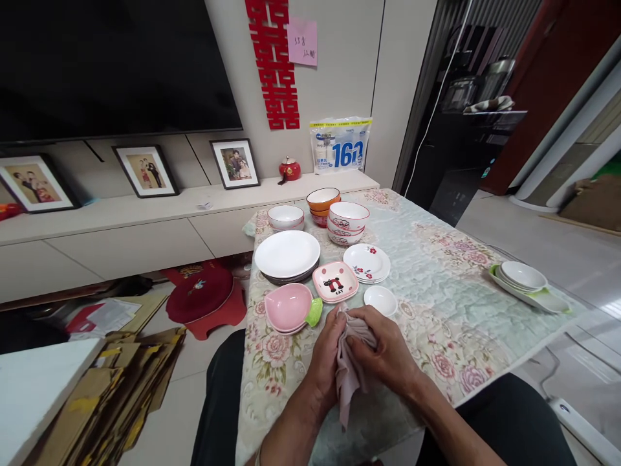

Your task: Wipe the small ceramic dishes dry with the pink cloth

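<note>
A pale pink cloth [350,375] is bunched between my two hands near the front of the table. My left hand [326,353] closes on its left side, and my right hand [383,346] grips it from the right with the thumb pressed in. Whether a dish sits inside the folds is hidden. Just beyond my fingers lie a small white dish [381,301] and a pink square cat dish [334,283]. A pink peach-shaped dish [290,307] with a green leaf handle rests to the left.
Farther back stand white plates [287,254], flowered plates [367,263], white bowls [348,217] and orange bowls [323,197]. A leaf-edged tray [509,285] bearing small white dishes is at the table's right. Flattened cardboard [111,401] and a red stool [206,304] are on the left floor.
</note>
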Available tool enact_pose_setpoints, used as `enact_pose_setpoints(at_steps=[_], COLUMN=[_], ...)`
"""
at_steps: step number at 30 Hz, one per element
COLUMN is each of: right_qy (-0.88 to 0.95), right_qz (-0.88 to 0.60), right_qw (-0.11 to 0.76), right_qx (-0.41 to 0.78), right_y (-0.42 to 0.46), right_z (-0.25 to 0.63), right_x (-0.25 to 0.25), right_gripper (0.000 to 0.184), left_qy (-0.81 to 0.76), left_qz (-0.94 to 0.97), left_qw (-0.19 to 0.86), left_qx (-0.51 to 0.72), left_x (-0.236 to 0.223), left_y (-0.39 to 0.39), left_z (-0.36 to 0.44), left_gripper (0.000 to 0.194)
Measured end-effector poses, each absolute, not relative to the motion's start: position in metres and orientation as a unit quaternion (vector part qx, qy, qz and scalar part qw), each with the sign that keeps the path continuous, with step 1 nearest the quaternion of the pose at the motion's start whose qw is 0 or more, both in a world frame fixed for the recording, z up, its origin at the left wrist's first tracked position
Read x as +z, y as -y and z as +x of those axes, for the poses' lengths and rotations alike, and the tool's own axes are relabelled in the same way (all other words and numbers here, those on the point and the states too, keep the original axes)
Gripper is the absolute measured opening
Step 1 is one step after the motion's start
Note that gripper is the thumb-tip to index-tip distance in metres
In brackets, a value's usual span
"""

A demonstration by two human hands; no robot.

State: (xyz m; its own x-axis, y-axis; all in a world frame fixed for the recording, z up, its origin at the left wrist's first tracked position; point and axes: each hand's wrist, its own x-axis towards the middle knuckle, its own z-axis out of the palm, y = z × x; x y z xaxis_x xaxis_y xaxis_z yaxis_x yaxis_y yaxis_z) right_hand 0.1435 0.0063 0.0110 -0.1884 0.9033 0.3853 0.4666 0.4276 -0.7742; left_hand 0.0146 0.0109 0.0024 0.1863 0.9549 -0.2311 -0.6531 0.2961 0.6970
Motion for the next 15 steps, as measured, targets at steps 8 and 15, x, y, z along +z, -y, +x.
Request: enact_pose_setpoints(at_steps=[8,15], right_qy=[0.817,0.787], right_qz=[-0.394,-0.427], right_qw=[0.359,0.392], right_qx=[0.222,0.211], right_y=[-0.0048,-0.0056], right_z=[0.1468,0.1468], right_x=[0.0093,0.0078], right_gripper=[0.045,0.037], left_qy=[-0.367,-0.367], left_qz=[0.139,0.168], left_qw=[0.755,0.76], left_qx=[0.525,0.51], left_x=[0.0024,0.0048], left_y=[-0.0128,-0.0107], left_z=[0.0143,0.0157], left_gripper=[0.042,0.034])
